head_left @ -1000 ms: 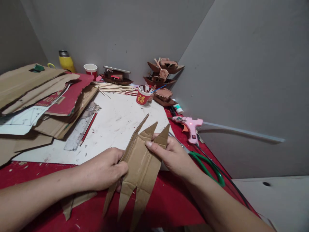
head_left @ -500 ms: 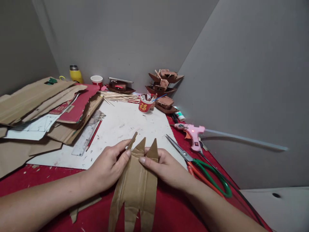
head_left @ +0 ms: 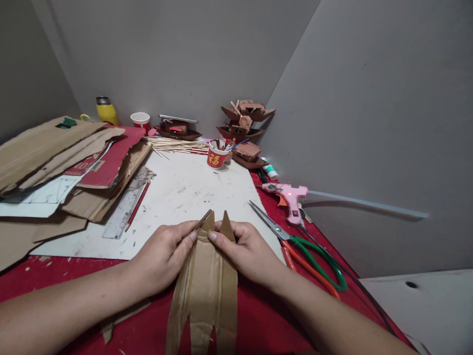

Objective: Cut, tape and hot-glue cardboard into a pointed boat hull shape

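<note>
Cardboard point(head_left: 202, 291), creased and cut to points, is pinched near its upper end by the left hand point(head_left: 165, 251) and the right hand point(head_left: 248, 250) above red cloth point(head_left: 271, 315). Farther off, a gold-printed cup point(head_left: 215, 159) holds dark-stained sticks point(head_left: 219, 145); from here I can't see to the bottom of the rear cup point(head_left: 140, 121).

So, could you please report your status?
Left hand and right hand each gripping the brown, jagged-ended cardboard cutout near its upper points. Green-and-orange-handled metal scissors beside right hand, apart from cutout.
</note>
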Demonstrator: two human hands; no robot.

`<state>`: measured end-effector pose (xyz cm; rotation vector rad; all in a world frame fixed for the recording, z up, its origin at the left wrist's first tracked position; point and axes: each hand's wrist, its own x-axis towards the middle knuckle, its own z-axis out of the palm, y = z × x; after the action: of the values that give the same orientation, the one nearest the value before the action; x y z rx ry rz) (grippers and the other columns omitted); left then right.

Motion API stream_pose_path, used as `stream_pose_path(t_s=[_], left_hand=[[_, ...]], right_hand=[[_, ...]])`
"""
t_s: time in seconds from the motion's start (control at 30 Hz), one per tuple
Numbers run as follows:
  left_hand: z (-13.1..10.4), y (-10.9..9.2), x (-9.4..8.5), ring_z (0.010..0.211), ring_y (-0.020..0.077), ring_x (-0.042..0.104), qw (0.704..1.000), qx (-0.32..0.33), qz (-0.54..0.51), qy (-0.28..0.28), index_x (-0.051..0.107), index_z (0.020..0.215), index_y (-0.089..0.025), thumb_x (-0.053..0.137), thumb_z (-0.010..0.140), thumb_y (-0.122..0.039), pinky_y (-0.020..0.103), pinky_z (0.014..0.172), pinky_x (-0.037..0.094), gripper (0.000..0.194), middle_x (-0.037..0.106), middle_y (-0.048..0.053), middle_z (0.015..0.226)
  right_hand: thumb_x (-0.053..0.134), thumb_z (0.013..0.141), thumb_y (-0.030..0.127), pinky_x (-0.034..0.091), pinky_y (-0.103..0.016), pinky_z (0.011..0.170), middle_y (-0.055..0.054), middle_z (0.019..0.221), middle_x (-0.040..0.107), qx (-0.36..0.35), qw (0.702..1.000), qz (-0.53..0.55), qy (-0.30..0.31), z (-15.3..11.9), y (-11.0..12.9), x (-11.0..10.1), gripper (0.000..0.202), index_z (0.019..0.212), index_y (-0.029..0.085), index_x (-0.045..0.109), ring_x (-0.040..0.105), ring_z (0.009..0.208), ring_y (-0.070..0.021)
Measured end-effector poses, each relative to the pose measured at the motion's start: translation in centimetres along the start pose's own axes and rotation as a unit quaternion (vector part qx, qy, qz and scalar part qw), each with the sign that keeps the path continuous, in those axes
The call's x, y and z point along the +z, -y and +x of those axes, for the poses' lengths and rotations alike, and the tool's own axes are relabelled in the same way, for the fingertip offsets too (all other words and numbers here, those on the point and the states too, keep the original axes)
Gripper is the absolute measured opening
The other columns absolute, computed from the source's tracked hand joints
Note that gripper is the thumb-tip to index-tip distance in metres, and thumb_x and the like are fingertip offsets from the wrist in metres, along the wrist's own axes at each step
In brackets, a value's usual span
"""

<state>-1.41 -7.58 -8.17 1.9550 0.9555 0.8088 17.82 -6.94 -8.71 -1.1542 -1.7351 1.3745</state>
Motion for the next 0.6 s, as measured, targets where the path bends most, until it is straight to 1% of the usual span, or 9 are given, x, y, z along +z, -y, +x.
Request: stream_pose_path(t_s=[0.1, 0.17, 0.27, 0.4, 0.5, 0.6], left_hand=[[-0.02, -0.07, 0.05, 0.09, 0.0123, 0.065, 1.0, -0.004, 0.013, 0.0, 0.058, 0.126, -0.022, 0.04, 0.097, -0.02, 0.021, 0.08, 0.044, 0.034, 0.071, 0.0, 0.109], [0.02, -0.13, 0.07, 0.087, 0.0124, 0.065, 1.0, -0.009, 0.016, 0.0, 0.058, 0.124, -0.02, 0.041, 0.096, -0.02, 0.021, 0.077, 0.044, 0.033, 0.072, 0.001, 0.104], [0.18, -0.18, 0.06, 0.086, 0.0128, 0.064, 1.0, -0.014, 0.003, 0.005, 0.059, 0.124, -0.019, 0.042, 0.096, -0.02, 0.021, 0.078, 0.044, 0.033, 0.072, 0.001, 0.103], [0.46, 0.03, -0.04, 0.098, 0.0153, 0.062, 0.997, -0.019, -0.064, 0.025, 0.06, 0.125, -0.021, 0.041, 0.097, -0.025, 0.023, 0.087, 0.043, 0.034, 0.069, 0.002, 0.114], [0.59, 0.39, -0.11, 0.1, 0.0165, 0.062, 0.988, -0.051, -0.137, 0.048, 0.06, 0.125, -0.023, 0.041, 0.097, -0.03, 0.025, 0.089, 0.044, 0.035, 0.07, 0.002, 0.115], [0.69, 0.7, -0.06, 0.101, 0.0162, 0.062, 0.972, -0.082, -0.21, 0.065, 0.058, 0.128, -0.026, 0.041, 0.097, -0.033, 0.026, 0.09, 0.044, 0.036, 0.068, 0.001, 0.118]], right_hand=[[0.052, 0.086, 0.036, 0.04, -0.026, 0.061, -0.001, 0.069, 0.051, -0.004, 1.0, -0.012, -0.003, 0.01, -0.01, -0.08, 0.028, 0.071, 0.014, 0.056, 0.047, 0.065, -0.0137], [0.052, 0.086, 0.037, 0.039, -0.026, 0.06, 0.0, 0.068, 0.049, 0.0, 1.0, -0.013, 0.001, 0.04, -0.08, -0.13, 0.028, 0.072, 0.013, 0.057, 0.045, 0.063, -0.013], [0.053, 0.085, 0.037, 0.036, -0.024, 0.056, 0.001, 0.066, 0.046, 0.005, 1.0, -0.006, 0.001, 0.13, -0.24, -0.14, 0.028, 0.072, 0.013, 0.058, 0.042, 0.061, -0.0117], [0.054, 0.085, 0.037, 0.036, -0.023, 0.056, 0.001, 0.066, 0.047, -0.001, 1.0, -0.001, 0.0, 0.33, -0.42, -0.05, 0.027, 0.074, 0.013, 0.06, 0.041, 0.062, -0.0116], [0.054, 0.084, 0.036, 0.038, -0.023, 0.057, 0.0, 0.068, 0.049, -0.002, 1.0, 0.004, 0.001, 0.45, -0.45, -0.07, 0.026, 0.075, 0.013, 0.061, 0.042, 0.062, -0.0117], [0.055, 0.083, 0.037, 0.039, -0.024, 0.057, -0.001, 0.069, 0.051, 0.001, 1.0, 0.012, -0.008, 0.52, -0.37, -0.21, 0.026, 0.074, 0.013, 0.061, 0.044, 0.063, -0.0123]])
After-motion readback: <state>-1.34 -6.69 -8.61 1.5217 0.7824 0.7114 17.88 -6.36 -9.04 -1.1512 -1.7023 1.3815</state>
